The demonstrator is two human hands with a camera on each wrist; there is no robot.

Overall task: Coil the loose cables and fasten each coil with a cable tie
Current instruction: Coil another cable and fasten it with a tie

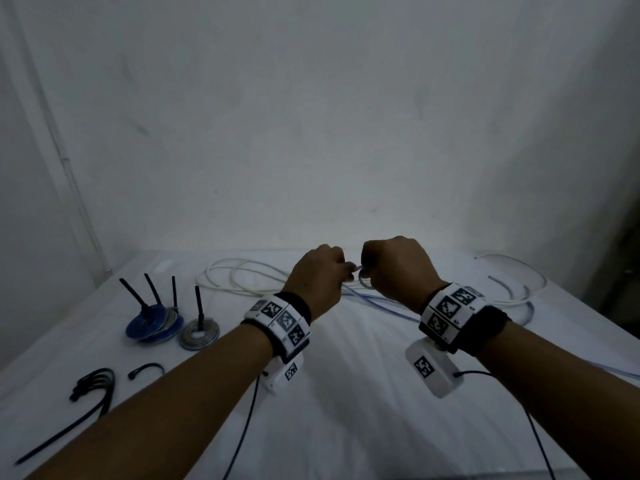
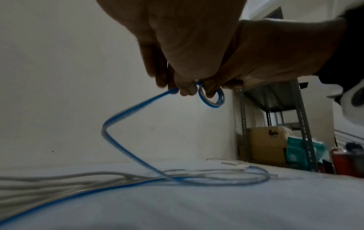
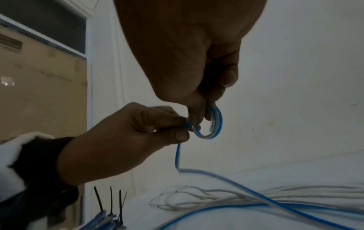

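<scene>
1. My forearms reach in from the bottom of the head view, each wrist strapped with a marker-printed band (image 1: 450,311) and a white camera housing (image 1: 434,370), thin dark leads trailing down to the white table (image 1: 346,427).
2. My right hand (image 1: 398,268) is raised above the table's far half, thumb and fingers curled round a small coil (image 3: 208,123) of the blue cable (image 2: 128,149), a tight ring of a few turns hanging just below the fingertips.
3. My left hand (image 1: 318,275) sits knuckle to knuckle beside it, thumb and forefinger pinching the same cable right where it leaves the ring.
4. From that pinch the blue cable drops, kinks sharply and runs down to the tabletop, where its loose length loops across a spread of white cables (image 1: 239,278).
5. Those white cables lie slack behind and to the left of my hands; more white loops (image 1: 512,282) curve off at the table's right edge.
6. On the left, finished coils (image 1: 156,325) in blue and silver are stacked together, a silver coil (image 1: 199,332) just beside them, each with a black tie tail (image 1: 199,306) standing upright.
7. Nearer me on the left lie spare black cable ties (image 1: 93,393), some bent into hooks, one short curl (image 1: 145,368) set apart.
8. A metal shelf (image 2: 303,124) with cardboard boxes stands past the table's right end in the left wrist view.
</scene>
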